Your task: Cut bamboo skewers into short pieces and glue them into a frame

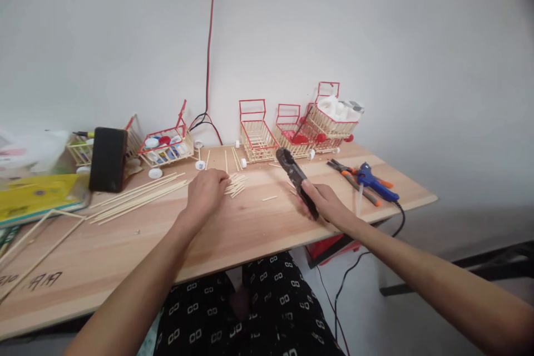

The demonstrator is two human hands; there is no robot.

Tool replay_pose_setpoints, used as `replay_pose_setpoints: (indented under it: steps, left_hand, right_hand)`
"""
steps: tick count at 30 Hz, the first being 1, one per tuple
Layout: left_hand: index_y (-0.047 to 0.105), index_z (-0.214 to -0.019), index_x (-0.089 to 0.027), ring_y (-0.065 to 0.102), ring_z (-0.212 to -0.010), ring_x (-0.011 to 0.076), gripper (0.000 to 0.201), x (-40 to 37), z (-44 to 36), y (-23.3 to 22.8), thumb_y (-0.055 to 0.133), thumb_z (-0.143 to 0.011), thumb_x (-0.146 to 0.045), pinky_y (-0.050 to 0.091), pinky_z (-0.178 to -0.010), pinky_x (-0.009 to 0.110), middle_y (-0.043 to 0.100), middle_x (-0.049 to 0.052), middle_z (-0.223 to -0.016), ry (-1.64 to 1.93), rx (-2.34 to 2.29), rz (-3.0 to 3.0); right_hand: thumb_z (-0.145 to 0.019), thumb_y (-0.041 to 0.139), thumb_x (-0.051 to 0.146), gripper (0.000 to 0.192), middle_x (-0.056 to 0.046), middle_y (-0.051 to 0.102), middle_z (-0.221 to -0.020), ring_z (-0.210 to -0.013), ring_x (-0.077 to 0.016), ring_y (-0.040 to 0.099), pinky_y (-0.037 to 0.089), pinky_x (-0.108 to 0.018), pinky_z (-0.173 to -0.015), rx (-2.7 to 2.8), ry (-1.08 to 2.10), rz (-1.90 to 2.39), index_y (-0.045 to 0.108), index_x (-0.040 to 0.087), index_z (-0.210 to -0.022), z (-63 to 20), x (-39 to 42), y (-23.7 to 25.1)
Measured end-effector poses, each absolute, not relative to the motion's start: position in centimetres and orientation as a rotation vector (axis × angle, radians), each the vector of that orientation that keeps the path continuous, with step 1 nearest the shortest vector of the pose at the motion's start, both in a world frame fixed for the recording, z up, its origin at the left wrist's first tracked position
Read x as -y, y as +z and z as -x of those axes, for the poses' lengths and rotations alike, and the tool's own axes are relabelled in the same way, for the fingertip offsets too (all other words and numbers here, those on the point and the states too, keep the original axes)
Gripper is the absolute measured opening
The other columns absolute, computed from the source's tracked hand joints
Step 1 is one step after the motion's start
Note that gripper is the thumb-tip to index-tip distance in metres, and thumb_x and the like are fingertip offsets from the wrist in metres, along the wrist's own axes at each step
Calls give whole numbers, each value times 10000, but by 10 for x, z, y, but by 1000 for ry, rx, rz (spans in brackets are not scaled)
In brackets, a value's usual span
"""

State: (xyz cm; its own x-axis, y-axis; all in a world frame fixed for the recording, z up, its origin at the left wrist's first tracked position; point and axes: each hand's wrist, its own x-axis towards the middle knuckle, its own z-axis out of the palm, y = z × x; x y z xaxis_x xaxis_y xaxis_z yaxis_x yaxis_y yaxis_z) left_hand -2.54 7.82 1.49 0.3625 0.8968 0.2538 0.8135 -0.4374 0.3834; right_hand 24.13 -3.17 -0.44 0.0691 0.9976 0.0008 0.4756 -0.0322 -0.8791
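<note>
My left hand (pixel 206 192) rests on the table with its fingers curled together at the left end of a small pile of short wooden sticks (pixel 237 186). Whatever sits between those fingertips is hidden. My right hand (pixel 325 203) is wrapped round the handles of black pliers (pixel 295 173), whose head points up and to the left, above the wood. A few loose short stick pieces lie between the hands, one cut stick (pixel 269 198) among them. Long thin sticks (pixel 139 198) are laid out to the left of my left hand.
Small stick-built carts with red trim line the wall, among them an unfilled cart (pixel 257 142) and one holding bottle caps (pixel 164 147). On the right lie a blue glue gun (pixel 375 182) with a cord and orange-handled pliers (pixel 359 186). A black phone (pixel 108 159) leans at left.
</note>
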Motion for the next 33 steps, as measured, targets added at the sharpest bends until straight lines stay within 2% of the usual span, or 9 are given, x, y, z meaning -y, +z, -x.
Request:
replay_pose_setpoints:
  steps: [5, 8, 10, 12, 15, 19, 25, 30, 33]
  left_hand:
    - [683, -639, -194, 590, -807, 264, 289, -81, 25, 7, 488, -839, -271, 355, -661, 319, 677, 107, -789, 591, -1593, -2547]
    - [716, -754, -198, 589, -862, 259, 285, -82, 25, 2, 465, -862, -279, 376, -744, 328, 693, 99, -856, 776, -1544, -2555]
    - [727, -794, -191, 596, -866, 254, 285, -83, 26, -1, 466, -862, -282, 383, -756, 327, 702, 98, -879, 858, -1513, -2528]
    - [735, -816, -183, 604, -847, 248, 285, -84, 28, -4, 473, -857, -290, 388, -741, 321, 709, 95, -877, 919, -1496, -2485]
    - [742, -835, -182, 613, -824, 238, 290, -86, 32, -7, 484, -850, -314, 391, -721, 312, 721, 83, -875, 1003, -1486, -2396]
    - [742, -793, -195, 627, -797, 224, 285, -87, 36, -5, 506, -834, -350, 385, -688, 296, 735, 68, -875, 1026, -1486, -2261]
    - [745, -760, -194, 636, -778, 225, 253, -88, 34, -6, 537, -810, -331, 398, -692, 301, 740, 64, -855, 1069, -1439, -2183]
    - [751, -765, -180, 652, -815, 233, 222, -91, 36, -5, 618, -757, -357, 430, -695, 291, 744, 57, -856, 1107, -1398, -1944]
    - [749, -823, -140, 650, -808, 220, 290, -88, 31, -4, 674, -709, -395, 449, -641, 269, 739, 79, -867, 1107, -1252, -1677]
  right_hand:
    - [-886, 380, 587, 502, -15, 573, -563, -551, -161, 548, 417, -265, -562, 1564, 448, 1679, 602, 155, -760, -247, 14, 11]
    - [-855, 499, 429, 325, -51, 658, -762, -719, -207, 593, 426, -290, -668, 1697, 65, 1730, 648, 147, -923, -264, -5, 21]
    - [-858, 479, 308, 273, -85, 680, -862, -795, -228, 607, 431, -303, -717, 1852, -42, 1723, 648, 135, -985, -277, -21, 21]
    - [-809, 486, 176, 325, -124, 666, -1068, -981, -251, 586, 414, -316, -846, 2040, -141, 1648, 626, 126, -1098, -285, -35, 15]
    - [-749, 537, 123, 446, -140, 631, -1173, -1077, -261, 545, 372, -328, -933, 2222, -201, 1654, 592, 125, -1192, -290, -50, 1]
    - [-801, 556, 188, 395, -141, 626, -1187, -1099, -261, 536, 355, -331, -951, 2306, -218, 1685, 594, 128, -1189, -288, -58, -14]
    - [-808, 536, 142, 351, -142, 642, -1146, -1081, -252, 544, 353, -322, -936, 2363, -241, 1800, 606, 132, -1152, -287, -61, -12]
    - [-760, 554, 145, 212, -147, 665, -983, -942, -247, 575, 384, -318, -841, 2302, -230, 1860, 639, 119, -953, -284, -50, -6]
    - [-773, 557, 267, 170, -95, 659, -859, -784, -212, 576, 412, -299, -709, 2015, 28, 1836, 614, 139, -868, -271, -32, -1]
